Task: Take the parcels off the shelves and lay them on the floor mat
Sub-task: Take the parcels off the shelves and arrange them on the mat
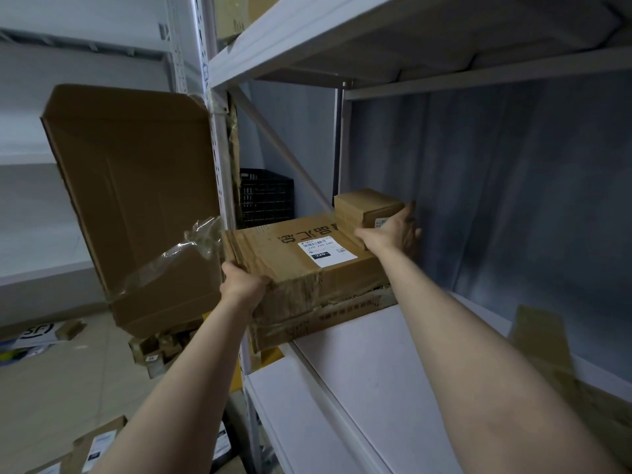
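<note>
A flat brown cardboard parcel (301,265) with a white label lies on the white shelf (369,364), on top of a second flat parcel (328,319). My left hand (241,285) grips its near left corner, which juts past the shelf's edge. A small brown box (367,205) sits on the flat parcel's far end. My right hand (398,230) reaches to the back and holds the right side of that small box, fingers spread along it.
A large opened cardboard box (136,200) stands to the left beyond the shelf upright (219,165). A black crate (266,196) sits at the back. More parcels (99,446) lie on the floor at lower left. Another shelf (307,35) hangs overhead. Cardboard (547,340) lies at right.
</note>
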